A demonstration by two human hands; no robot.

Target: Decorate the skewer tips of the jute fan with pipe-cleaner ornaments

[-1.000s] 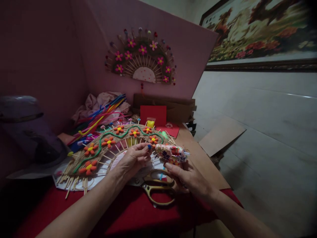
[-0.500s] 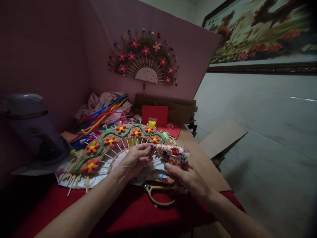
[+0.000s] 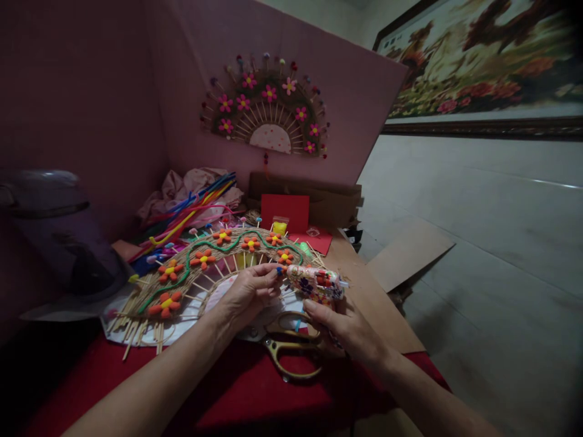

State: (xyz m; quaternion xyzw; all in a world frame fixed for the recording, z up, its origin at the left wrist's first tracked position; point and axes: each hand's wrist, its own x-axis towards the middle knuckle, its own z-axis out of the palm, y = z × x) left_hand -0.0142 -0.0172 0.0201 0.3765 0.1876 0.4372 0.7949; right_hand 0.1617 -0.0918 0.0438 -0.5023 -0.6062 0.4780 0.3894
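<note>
On the bench (image 3: pixel 204 391), left to middle, our twine-wrapped fan (image 3: pixel 148 290) already bears plump orange flowers (image 3: pixel 169 271) and a wavy green cord (image 3: pixel 188 261); near-left sticks (image 3: pixel 131 334) jut untrimmed. Our left hand (image 3: pixel 248 291) pinches a small blue ball (image 3: pixel 279 271) beside the glue gun (image 3: pixel 314 280), gripped in our right hand (image 3: pixel 353 328). The fan's right end is partly hidden.

From out here I see both of my forearms bare, sleeves out of view. My left hand (image 3: pixel 255 290) and right hand (image 3: pixel 348 328) wear no gloves.
</note>
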